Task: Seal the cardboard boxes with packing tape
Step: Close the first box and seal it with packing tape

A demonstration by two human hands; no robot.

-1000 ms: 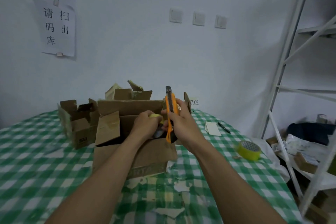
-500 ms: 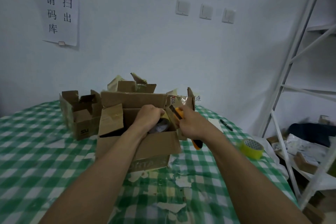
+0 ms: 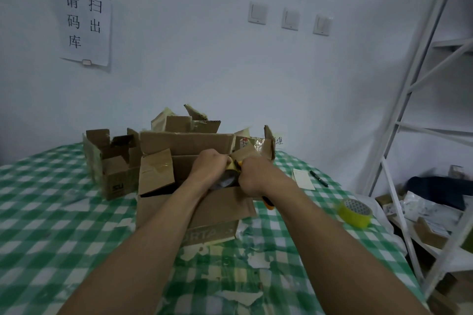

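An open cardboard box point(image 3: 217, 210) with raised flaps stands in the middle of the checked table. Over its opening my left hand point(image 3: 211, 166) grips a roll of yellowish packing tape point(image 3: 226, 178), mostly hidden by the fingers. My right hand point(image 3: 253, 174) holds an orange utility knife point(image 3: 268, 202); its handle sticks out below the wrist and its tip meets the tape between the two hands. A second roll of yellow tape point(image 3: 354, 212) lies on the table at the right.
A smaller open box point(image 3: 112, 176) stands at the left and more torn boxes point(image 3: 189, 123) behind. A paper card point(image 3: 303, 179) and a pen point(image 3: 318, 178) lie at the right. Tape scraps litter the green checked tablecloth point(image 3: 51, 225). A white metal shelf point(image 3: 419, 110) rises at the right.
The knife pointed upright a second ago; my right hand has tipped it down and brought its tip to the tape at my left hand. The two hands are now close together.
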